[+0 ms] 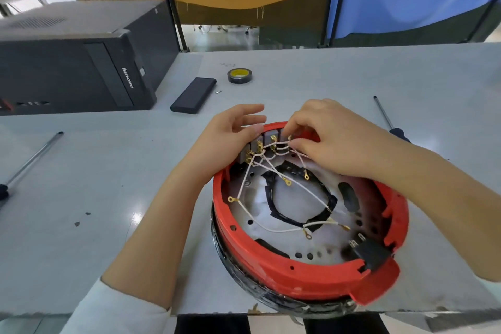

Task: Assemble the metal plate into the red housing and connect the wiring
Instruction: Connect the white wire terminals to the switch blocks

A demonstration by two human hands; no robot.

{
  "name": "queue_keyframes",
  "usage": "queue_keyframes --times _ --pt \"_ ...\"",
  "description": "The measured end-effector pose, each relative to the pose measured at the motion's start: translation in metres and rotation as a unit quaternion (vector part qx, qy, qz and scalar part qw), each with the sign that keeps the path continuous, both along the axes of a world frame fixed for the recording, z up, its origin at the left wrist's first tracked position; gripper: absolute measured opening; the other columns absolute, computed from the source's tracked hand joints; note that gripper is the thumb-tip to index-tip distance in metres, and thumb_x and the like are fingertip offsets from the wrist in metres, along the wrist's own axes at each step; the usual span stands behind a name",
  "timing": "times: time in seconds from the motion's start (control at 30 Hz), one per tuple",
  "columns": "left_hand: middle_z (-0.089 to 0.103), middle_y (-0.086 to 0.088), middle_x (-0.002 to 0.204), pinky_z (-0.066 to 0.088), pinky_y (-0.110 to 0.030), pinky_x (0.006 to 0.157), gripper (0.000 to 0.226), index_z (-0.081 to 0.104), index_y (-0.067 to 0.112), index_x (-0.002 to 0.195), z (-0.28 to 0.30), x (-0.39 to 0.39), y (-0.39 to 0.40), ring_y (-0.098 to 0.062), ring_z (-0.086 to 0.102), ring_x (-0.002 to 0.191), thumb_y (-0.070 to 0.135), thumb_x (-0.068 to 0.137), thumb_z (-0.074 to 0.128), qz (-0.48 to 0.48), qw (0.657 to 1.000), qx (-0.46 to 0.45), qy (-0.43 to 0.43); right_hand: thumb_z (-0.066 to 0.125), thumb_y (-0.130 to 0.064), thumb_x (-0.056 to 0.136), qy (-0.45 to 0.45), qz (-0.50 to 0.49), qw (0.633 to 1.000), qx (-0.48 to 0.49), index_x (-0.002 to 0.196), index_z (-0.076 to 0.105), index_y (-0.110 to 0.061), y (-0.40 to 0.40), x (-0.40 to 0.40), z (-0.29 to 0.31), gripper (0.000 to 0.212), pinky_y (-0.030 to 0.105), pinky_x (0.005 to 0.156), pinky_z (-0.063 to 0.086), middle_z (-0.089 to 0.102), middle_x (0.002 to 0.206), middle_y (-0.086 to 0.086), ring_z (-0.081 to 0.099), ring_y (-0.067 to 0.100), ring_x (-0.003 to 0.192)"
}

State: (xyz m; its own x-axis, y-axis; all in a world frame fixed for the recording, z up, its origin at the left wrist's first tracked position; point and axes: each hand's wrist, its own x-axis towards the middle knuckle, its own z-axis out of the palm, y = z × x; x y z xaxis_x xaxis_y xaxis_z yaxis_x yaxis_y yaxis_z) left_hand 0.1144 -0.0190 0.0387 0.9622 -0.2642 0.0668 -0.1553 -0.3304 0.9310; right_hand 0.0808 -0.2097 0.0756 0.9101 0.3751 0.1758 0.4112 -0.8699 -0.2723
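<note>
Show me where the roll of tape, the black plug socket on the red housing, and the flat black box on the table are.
roll of tape (239, 75), head view, on its yellow core.
black plug socket (372, 252), head view, on its top face, at the housing's near rim.
flat black box (194, 95), head view, on the middle of its top face.

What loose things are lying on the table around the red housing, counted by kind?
Screwdrivers: 2
Tape rolls: 1
Flat black boxes: 1
Computer towers: 1
Total: 5
</note>
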Motion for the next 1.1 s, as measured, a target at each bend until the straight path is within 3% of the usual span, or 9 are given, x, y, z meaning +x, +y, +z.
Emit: queue_keyframes --times 0.13,0.3,0.37,0.47,0.6,0.7,0.87,1.0,1.1 --pt "0.063 0.004 0.130 0.045 -0.013 0.093 0.032 0.059 0.029 0.125 -0.002 -0.015 0.005 -0.001 0.061 0.110 0.009 0.101 0.050 0.051 0.999 0.001 -0.013 0.048 -0.013 0.095 -0.004 0.006 1.000 0.000 0.110 0.067 -0.024 -0.014 -0.014 -0.003 0.026 0.025 0.095 0.033 0.054 0.110 -0.003 0.045 0.015 0.110" --pt "0.063 0.005 0.125 0.046 -0.016 0.087 0.038 0.058 0.029 0.117 -0.004 -0.036 0.006 -0.007 0.063 0.104 0.001 0.101 0.039 0.162 0.985 -0.009 -0.051 0.054 -0.005 0.091 -0.025 -0.030 0.998 0.046 0.120 0.063 -0.019 -0.025 -0.026 -0.009 0.033 0.012 0.090 0.025 0.046 0.109 -0.009 0.045 0.014 0.113" --pt "0.060 0.007 0.124 0.047 -0.026 0.091 0.043 0.056 0.027 0.123 -0.006 -0.046 0.005 -0.022 0.061 0.113 -0.003 0.100 0.034 0.215 0.975 -0.008 -0.060 0.054 -0.006 0.090 -0.059 -0.075 0.994 0.060 0.126 0.058 -0.018 -0.029 -0.030 -0.013 0.038 0.018 0.095 0.029 0.049 0.117 -0.004 0.044 0.017 0.118" --pt "0.051 0.002 0.140 0.041 -0.006 0.080 0.055 0.047 0.028 0.138 -0.007 -0.064 0.001 -0.011 0.052 0.114 -0.005 0.096 0.031 0.258 0.964 0.025 -0.064 0.052 -0.008 0.090 -0.059 -0.172 0.983 0.020 0.126 0.054 -0.010 -0.031 -0.030 -0.020 0.035 0.039 0.093 0.042 0.051 0.124 0.010 0.047 0.031 0.115" --pt "0.040 0.003 0.150 0.045 -0.039 0.101 0.048 0.033 0.035 0.146 -0.003 -0.076 0.009 -0.020 0.053 0.121 0.022 0.101 0.042 0.230 0.969 0.085 -0.018 0.049 -0.001 0.085 -0.014 -0.177 0.984 -0.021 0.111 0.058 -0.010 -0.034 -0.024 -0.021 0.029 0.042 0.082 0.047 0.060 0.111 0.012 0.056 0.035 0.098" --pt "0.042 0.003 0.147 0.040 -0.035 0.096 0.050 0.038 0.036 0.144 0.010 -0.073 0.024 -0.013 0.051 0.109 0.041 0.097 0.050 0.207 0.963 0.169 -0.019 0.050 -0.002 0.090 0.015 -0.141 0.990 0.012 0.125 0.057 -0.022 -0.045 -0.015 -0.017 0.041 0.037 0.092 0.044 0.060 0.124 0.006 0.054 0.028 0.112" --pt "0.048 0.011 0.142 0.034 -0.026 0.096 0.046 0.044 0.038 0.139 0.027 -0.053 0.014 -0.009 0.046 0.128 0.044 0.095 0.055 0.068 0.973 0.217 -0.041 0.051 -0.009 0.095 0.060 -0.074 0.992 0.081 0.122 0.059 -0.035 -0.047 -0.001 -0.014 0.038 0.025 0.088 0.039 0.061 0.125 -0.007 0.054 0.014 0.115" --pt "0.058 0.009 0.135 0.032 -0.017 0.090 0.036 0.051 0.031 0.136 0.026 -0.035 -0.014 -0.006 0.052 0.119 0.033 0.100 0.051 -0.033 0.959 0.274 -0.057 0.050 -0.006 0.094 0.078 0.007 0.991 0.110 0.117 0.060 -0.034 -0.026 0.002 -0.013 0.038 0.012 0.087 0.036 0.063 0.117 -0.015 0.055 0.006 0.114" --pt "0.063 0.002 0.128 0.033 -0.016 0.086 0.032 0.058 0.025 0.131 0.022 -0.027 -0.017 -0.014 0.055 0.116 0.016 0.102 0.046 -0.019 0.963 0.261 -0.056 0.051 -0.013 0.095 0.086 -0.005 0.989 0.119 0.129 0.049 -0.034 -0.025 0.003 -0.011 0.040 0.020 0.088 0.038 0.060 0.122 -0.013 0.057 0.009 0.107"
